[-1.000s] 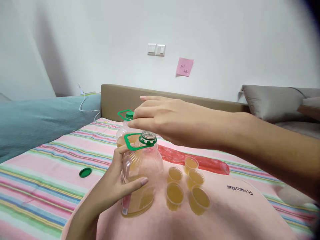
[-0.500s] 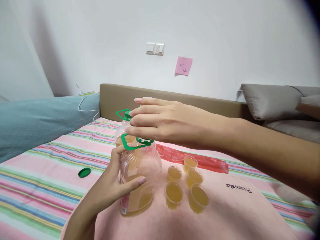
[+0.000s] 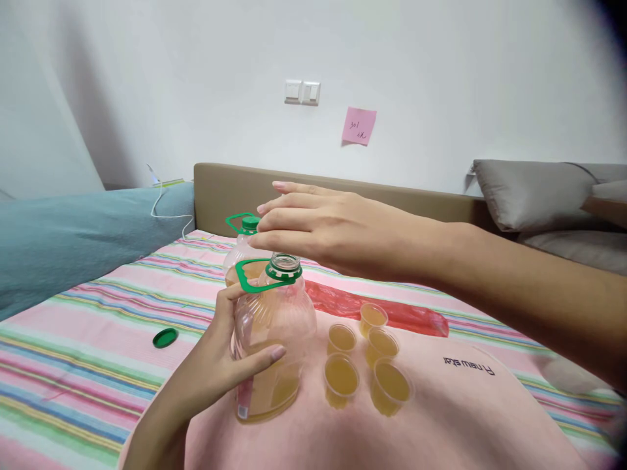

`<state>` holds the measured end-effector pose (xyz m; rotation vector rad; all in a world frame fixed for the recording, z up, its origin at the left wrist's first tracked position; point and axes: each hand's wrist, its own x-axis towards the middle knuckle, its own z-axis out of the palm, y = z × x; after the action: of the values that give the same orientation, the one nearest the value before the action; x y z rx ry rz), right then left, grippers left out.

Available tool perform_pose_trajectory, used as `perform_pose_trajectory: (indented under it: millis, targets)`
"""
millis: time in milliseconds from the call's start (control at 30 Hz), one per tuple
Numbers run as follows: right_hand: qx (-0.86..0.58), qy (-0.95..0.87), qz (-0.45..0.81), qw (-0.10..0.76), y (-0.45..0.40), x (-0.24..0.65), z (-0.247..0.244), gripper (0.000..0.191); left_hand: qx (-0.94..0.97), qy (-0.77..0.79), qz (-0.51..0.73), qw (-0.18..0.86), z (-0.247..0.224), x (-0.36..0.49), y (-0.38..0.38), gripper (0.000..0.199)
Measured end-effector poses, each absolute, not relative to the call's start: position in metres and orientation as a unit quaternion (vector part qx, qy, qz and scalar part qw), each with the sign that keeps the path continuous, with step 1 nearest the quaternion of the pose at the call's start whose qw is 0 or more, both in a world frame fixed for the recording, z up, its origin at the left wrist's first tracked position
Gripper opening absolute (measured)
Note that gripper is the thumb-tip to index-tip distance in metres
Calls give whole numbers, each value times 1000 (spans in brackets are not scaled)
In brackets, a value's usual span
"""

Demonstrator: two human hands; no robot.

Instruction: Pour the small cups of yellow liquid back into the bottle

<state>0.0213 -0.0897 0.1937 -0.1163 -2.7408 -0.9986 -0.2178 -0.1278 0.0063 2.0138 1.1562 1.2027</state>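
Currently, L hand: gripping the open bottle at its L side; thumb across the front, other fingers partly hidden behind the handle and bottle.
R hand: open, palm down, fingers extended and roughly together, held over the open bottle's mouth area; contact w/ the rim can't be confirmed from this angle.
Open bottle: clear plastic, ribbed shoulder, upright on pink mat; yellowish liq. in lower part, neck uncapped, green carry handle fitted at the neck, pointing L.
Loose cap: green, on striped sheet, L of the bottle, well apart from it.
Second bottle: behind the first, partly hidden; green screw cap on, own green handle, amber liq. visible.
Plastic cups: qty 5, clear, upright on the mat just R of the open bottle; 2 in L col., 3 in R col., all w/ yellow-amber liq.
Red plastic bag: flattened, behind the cups.
Mat print: "A new star", dark letters, inverted, R of the cups.
Rear: tan headboard; above it, on wall, wall switches (2 plates) & pink sticky note w/ handwriting.
Sides: teal fabric and white cable at L; gray cushions at far R.
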Motion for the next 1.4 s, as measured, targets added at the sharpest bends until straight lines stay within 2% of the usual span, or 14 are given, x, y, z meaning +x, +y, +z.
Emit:
perform_pose_trajectory:
  millis: [167,333,800,1067,1400]
  targets:
    - [-39,-924,-353,140,-88,23,192,42,740,431,443,264,6,-218,-127,71]
    - [-39,-928,-356,107,-90,21,192,39,739,432,445,263,6,-218,-127,72]
    - [-60,-934,-332,114,-95,22,192,41,736,437,444,265,8,-218,-128,69]
    - [-5,-921,-353,168,-83,25,186,39,737,437,443,264,6,-219,-126,70]
    - [-16,-903,-387,186,-85,24,185,45,738,440,442,258,5,-220,-126,70]
